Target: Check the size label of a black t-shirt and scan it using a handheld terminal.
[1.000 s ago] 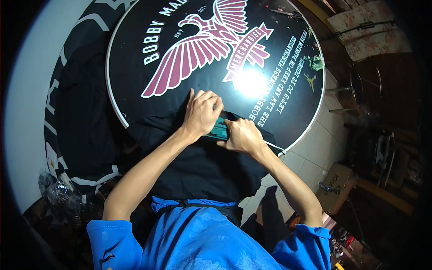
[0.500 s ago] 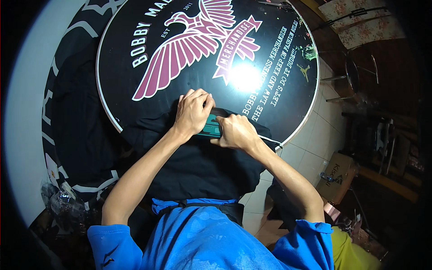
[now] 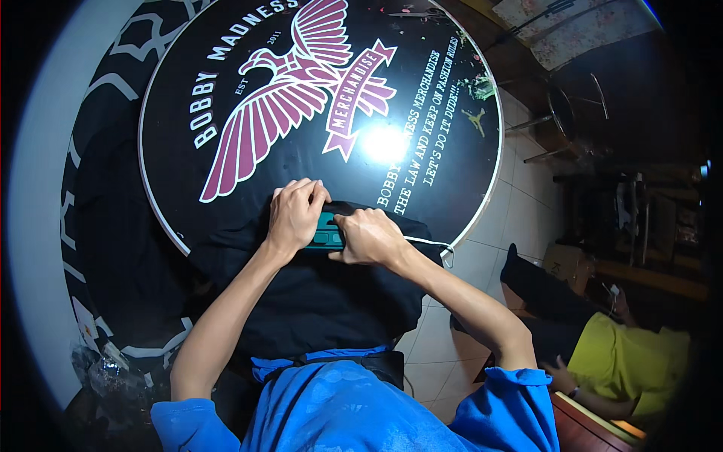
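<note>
Black cloth (image 3: pixel 316 301) lies bunched over the near edge of the round table and across my lap. On it, between my hands, is a teal, flat-sided object with raised rectangular panels (image 3: pixel 326 239); its kind is unclear. My left hand (image 3: pixel 295 216) is closed, fingers curled on the cloth at the object's upper left. My right hand (image 3: pixel 370 236) is closed round the object's right end, thumb along its near side. A white cord (image 3: pixel 429 241) runs out to the right from behind my right hand. The fingertips of both hands are partly hidden.
The round black table (image 3: pixel 248 75) has a printed winged emblem and a bright glare spot. Scissors (image 3: pixel 410 14) and green scraps (image 3: pixel 480 87) lie at its far right. At right sits a person in a yellow-green shirt (image 3: pixel 625 361). A metal-legged stool (image 3: pixel 553 113) stands beyond the table.
The view has shifted, so table and hands appear further left and lower. More of the seated person shows at right. My hands keep nearly the same hold on the cloth and teal object.
</note>
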The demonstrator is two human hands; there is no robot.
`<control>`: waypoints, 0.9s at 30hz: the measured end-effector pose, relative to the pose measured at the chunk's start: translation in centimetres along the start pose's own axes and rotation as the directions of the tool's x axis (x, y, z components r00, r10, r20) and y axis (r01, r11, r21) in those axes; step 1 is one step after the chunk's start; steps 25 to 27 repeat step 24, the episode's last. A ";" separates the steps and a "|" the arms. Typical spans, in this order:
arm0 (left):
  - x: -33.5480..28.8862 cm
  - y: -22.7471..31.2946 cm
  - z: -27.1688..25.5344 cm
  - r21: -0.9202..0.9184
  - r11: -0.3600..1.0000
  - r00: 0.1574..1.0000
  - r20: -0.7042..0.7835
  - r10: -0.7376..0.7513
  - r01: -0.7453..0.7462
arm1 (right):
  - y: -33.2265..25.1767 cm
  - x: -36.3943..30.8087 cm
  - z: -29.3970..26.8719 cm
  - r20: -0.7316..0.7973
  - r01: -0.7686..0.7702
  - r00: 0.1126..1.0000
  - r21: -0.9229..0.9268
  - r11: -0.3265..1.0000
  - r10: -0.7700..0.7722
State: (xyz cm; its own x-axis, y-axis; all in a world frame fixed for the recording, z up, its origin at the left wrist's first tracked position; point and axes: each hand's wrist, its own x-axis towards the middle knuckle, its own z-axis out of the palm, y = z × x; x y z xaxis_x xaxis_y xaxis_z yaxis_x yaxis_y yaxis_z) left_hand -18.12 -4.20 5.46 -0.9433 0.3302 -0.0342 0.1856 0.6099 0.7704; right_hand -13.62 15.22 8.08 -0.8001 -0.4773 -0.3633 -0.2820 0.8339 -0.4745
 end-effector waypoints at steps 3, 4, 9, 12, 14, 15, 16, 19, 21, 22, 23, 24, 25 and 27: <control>-0.1 0.2 0.2 -0.006 1.000 0.999 -0.033 0.027 -0.027 | 0.0 -0.2 -0.1 0.005 -0.014 1.000 0.021 1.000 0.014; -0.1 0.2 0.3 -0.018 1.000 0.999 -0.040 0.018 -0.018 | 0.0 -0.2 -0.1 0.004 -0.019 1.000 0.021 1.000 0.018; 0.1 0.5 0.0 -0.050 0.999 1.000 -0.022 -0.003 0.002 | 0.1 0.0 -0.1 0.017 -0.009 1.000 0.032 0.999 0.009; 0.0 0.3 0.1 -0.042 0.999 1.000 -0.013 -0.016 0.016 | -0.1 -0.1 -0.1 -0.004 -0.006 1.000 0.042 0.999 0.007; 0.1 0.5 0.1 -0.040 0.998 0.999 0.008 -0.051 0.051 | 0.0 -0.1 -0.3 -0.004 -0.019 1.000 0.043 0.999 0.019; 0.0 0.5 0.1 -0.039 0.998 0.999 0.009 -0.051 0.052 | 0.0 -0.1 -0.3 -0.004 -0.017 1.000 0.045 0.999 0.017; 0.1 0.6 0.1 -0.032 0.999 0.999 0.004 -0.044 0.044 | 0.0 -0.1 -0.3 -0.004 -0.014 1.000 0.047 0.999 0.014; 0.1 0.6 0.1 -0.026 0.999 0.999 -0.003 -0.033 0.033 | 0.0 -0.1 -0.3 0.000 -0.014 1.000 0.043 0.999 0.014; 0.1 0.6 0.1 -0.026 0.999 1.000 -0.004 -0.031 0.031 | 0.1 -0.1 -0.2 0.005 -0.013 1.000 0.042 0.999 0.013; 0.1 0.6 0.1 -0.021 0.999 1.000 -0.003 -0.025 0.025 | 0.1 0.0 -0.2 0.013 -0.014 1.000 0.041 0.999 0.013; 0.1 0.6 0.1 -0.016 1.000 1.000 -0.001 -0.019 0.019 | 0.2 0.0 -0.1 0.010 -0.012 1.000 0.039 0.999 0.012; 0.1 0.5 0.0 -0.012 1.000 1.000 0.007 -0.024 0.024 | 0.2 0.0 0.0 0.009 -0.012 1.000 0.037 0.999 0.012; 0.1 0.5 0.0 -0.012 1.000 1.000 0.007 -0.024 0.024 | 0.2 0.0 0.0 0.009 -0.012 1.000 0.037 0.999 0.012; 0.1 0.5 0.0 -0.012 1.000 1.000 0.007 -0.024 0.024 | 0.2 0.0 0.0 0.009 -0.012 1.000 0.037 0.999 0.012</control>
